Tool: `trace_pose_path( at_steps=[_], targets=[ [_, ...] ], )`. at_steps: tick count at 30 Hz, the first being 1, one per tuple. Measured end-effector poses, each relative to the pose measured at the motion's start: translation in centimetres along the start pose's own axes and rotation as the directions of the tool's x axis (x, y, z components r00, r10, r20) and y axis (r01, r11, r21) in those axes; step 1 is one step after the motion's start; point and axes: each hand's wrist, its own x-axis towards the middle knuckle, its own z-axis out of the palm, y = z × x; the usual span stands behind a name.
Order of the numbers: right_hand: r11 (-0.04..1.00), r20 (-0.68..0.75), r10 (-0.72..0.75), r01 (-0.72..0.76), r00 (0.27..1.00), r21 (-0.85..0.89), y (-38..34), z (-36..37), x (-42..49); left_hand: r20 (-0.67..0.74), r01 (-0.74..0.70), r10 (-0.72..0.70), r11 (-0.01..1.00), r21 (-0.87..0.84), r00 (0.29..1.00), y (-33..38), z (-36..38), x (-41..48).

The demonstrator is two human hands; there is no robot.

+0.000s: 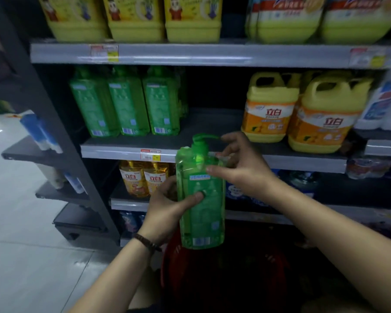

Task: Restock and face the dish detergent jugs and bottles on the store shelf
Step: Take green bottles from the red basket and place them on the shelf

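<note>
— Both arms reach up. What do the fingers (195, 196) hold?

— Left hand (167, 210) wraps the green bottle (201, 199). Right hand (239, 164) pinches its pump top. It hangs before the shelf (212, 127), above a red basket (183, 267).

— What could go wrong?

— It may slip, or bump the yellow jugs (269, 109).

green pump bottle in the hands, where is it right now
In the head view the green pump bottle is centre frame, held upright by the left hand and right hand, below the shelf gap between the green bottles and yellow jugs.
</note>
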Motion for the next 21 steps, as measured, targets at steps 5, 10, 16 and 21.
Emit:
trace_pose_path(
  at_steps=[5,10,16,21],
  targets=[
    [0.984,0.212,0.064,-0.097,0.975,0.151,3.3,1.8,0.0,-0.062,0.026,-0.032,0.995,-0.096,0.998,3.6,0.6,2.1],
    [0.923,0.091,0.059,-0.089,0.994,0.374,3.6,3.2,1.0,-0.033,0.043,-0.046,0.997,-0.072,0.998,5.1,1.0,5.6],
    [0.860,0.027,0.099,-0.099,0.995,0.500,2.2,2.0,5.3,0.005,-0.013,0.012,0.994,0.104,1.000,6.5,0.3,11.2],
    [0.870,-0.044,0.125,-0.088,0.991,0.485,1.7,0.6,10.5,-0.011,-0.095,0.098,0.981,0.172,0.995,6.2,-0.8,14.5]
  ],
)
